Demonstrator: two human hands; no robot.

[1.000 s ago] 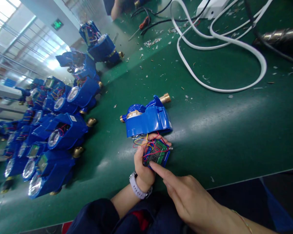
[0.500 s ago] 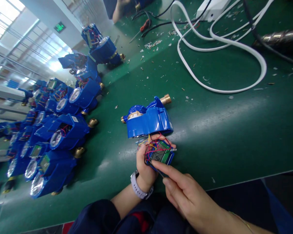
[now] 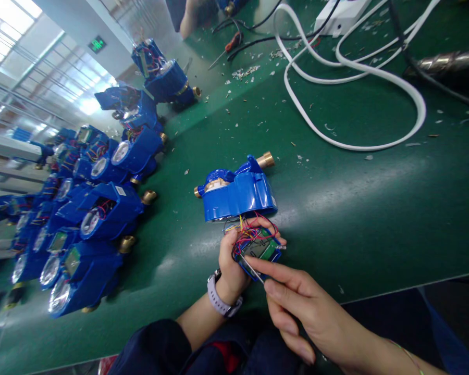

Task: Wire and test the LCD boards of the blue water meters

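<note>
My left hand (image 3: 231, 263), with a pale watch on the wrist, is closed around a small green circuit board with a display (image 3: 259, 249) in a blue frame. Red, yellow and blue wires (image 3: 247, 227) run from the board up into a blue water meter body (image 3: 236, 191) with brass ends, which lies on the green table just beyond. My right hand (image 3: 305, 307) reaches in from the lower right and pinches a thin metal tool (image 3: 251, 270) whose tip touches the board's lower edge.
A pile of several blue water meters (image 3: 97, 208) fills the left of the green table (image 3: 355, 198). A white cable (image 3: 359, 78) loops at the back right, beside a power strip (image 3: 338, 13) and a metal cylinder (image 3: 449, 60). A red-handled screwdriver (image 3: 229, 47) and another person's arm (image 3: 189, 18) are at the far edge.
My right hand went from pointing with one finger at the board to pinching a thin metal tool against it. My left hand shifted the board slightly right.
</note>
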